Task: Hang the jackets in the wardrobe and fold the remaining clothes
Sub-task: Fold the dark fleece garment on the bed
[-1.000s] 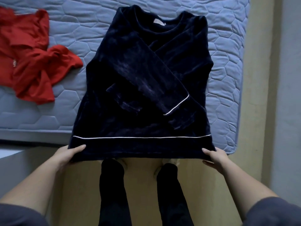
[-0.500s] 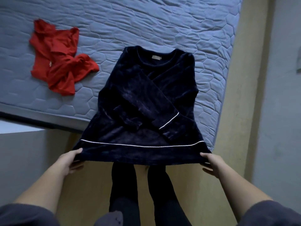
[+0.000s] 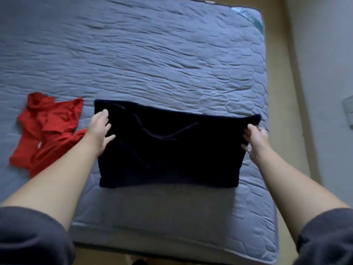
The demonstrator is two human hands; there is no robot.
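A dark navy velvet top (image 3: 172, 153) lies folded in half on the blue quilted mattress (image 3: 172, 54), forming a wide rectangle near the front edge. My left hand (image 3: 99, 131) rests on its upper left edge, thumb and fingers spread over the fabric. At the upper right corner of the top, my right hand (image 3: 256, 140) grips the cloth with curled fingers. A crumpled red garment (image 3: 49, 131) lies on the mattress just left of my left forearm.
The mattress runs far back and to the left, bare beyond the two garments. Its right edge borders a strip of tan floor (image 3: 282, 92) and a grey wall (image 3: 324, 64). Its front edge is close below my arms.
Both hands carried the hem up and away, folding the top's lower half over its upper half. The sleeves and white trim are now hidden. My view moved forward over the mattress.
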